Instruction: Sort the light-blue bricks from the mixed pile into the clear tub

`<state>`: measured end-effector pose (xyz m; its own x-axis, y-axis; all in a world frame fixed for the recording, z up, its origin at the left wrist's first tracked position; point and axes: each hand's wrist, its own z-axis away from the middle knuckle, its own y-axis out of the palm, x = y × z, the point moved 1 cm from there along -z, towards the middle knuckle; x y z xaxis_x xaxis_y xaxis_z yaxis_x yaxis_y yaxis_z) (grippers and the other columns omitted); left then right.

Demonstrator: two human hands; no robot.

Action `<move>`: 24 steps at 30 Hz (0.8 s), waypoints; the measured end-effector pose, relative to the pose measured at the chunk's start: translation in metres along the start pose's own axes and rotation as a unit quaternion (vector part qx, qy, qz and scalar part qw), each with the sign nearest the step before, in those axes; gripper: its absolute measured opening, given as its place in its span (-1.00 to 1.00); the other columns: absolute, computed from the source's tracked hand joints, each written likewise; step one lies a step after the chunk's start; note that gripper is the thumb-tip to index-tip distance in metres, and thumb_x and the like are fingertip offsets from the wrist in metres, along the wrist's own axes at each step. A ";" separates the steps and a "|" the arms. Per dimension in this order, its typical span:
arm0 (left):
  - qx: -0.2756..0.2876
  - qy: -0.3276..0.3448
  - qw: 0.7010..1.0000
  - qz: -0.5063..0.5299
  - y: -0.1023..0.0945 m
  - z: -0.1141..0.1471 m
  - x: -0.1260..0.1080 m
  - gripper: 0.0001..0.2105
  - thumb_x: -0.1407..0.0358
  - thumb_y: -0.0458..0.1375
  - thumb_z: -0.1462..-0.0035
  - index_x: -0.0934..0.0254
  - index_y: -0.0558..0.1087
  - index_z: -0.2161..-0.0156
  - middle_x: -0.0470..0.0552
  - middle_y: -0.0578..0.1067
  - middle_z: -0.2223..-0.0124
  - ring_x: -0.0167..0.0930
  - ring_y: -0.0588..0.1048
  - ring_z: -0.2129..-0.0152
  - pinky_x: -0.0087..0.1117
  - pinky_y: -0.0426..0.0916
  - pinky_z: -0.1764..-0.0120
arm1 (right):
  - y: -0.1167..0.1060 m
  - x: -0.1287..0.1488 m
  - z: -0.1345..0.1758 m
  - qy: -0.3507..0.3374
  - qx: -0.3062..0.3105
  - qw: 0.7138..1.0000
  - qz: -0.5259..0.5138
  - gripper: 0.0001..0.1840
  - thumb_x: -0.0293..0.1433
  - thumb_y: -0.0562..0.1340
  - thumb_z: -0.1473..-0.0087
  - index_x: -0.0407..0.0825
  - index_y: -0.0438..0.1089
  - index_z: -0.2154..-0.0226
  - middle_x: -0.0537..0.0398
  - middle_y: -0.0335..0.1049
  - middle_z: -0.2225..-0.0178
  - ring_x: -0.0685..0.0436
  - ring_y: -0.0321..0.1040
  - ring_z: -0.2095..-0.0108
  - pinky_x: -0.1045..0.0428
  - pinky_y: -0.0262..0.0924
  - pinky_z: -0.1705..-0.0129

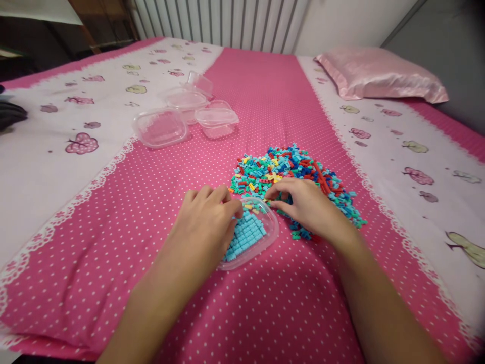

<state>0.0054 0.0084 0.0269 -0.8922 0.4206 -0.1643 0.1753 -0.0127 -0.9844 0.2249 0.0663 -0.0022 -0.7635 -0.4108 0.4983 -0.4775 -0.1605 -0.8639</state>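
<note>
A shallow clear plastic container (273,233) lies on the bed, with a block of light-blue building bricks (246,233) in tight rows inside it. Several loose green and yellow bricks sit at its far side. My left hand (208,217) curls over the container's left side, fingers closed; whatever they grip is hidden beneath them. Just past the container's far right rim, my right hand (299,202) pinches a small building brick, yellowish and barely visible at the fingertips. Beyond that hand spreads a pile of mixed small building bricks (261,169), mostly blue, green and red with some yellow.
Several clear plastic containers (161,129) stand farther back, left of the pile. A pink satin pillow (382,73) rests at the far right. The pink dotted bedspread (106,237) lies under everything, and a white radiator (223,25) stands behind the bed.
</note>
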 end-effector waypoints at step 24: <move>0.017 0.004 1.000 -0.022 0.001 0.001 0.000 -0.85 0.35 0.09 -0.36 0.22 0.53 0.18 0.07 0.46 0.20 -0.19 0.41 0.23 -0.18 0.20 0.20 | 0.006 0.013 0.006 -0.050 0.075 0.988 0.123 -0.86 -0.41 0.21 -0.31 -0.03 0.51 0.16 -0.08 0.38 0.10 -0.24 0.33 0.09 -0.13 0.19 0.06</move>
<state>0.0049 0.0076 0.0262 -0.8950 0.4293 -0.1208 0.1218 -0.0251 -0.9922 0.2144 0.0550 -0.0017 -0.7977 -0.5395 0.2693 -0.2078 -0.1733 -0.9627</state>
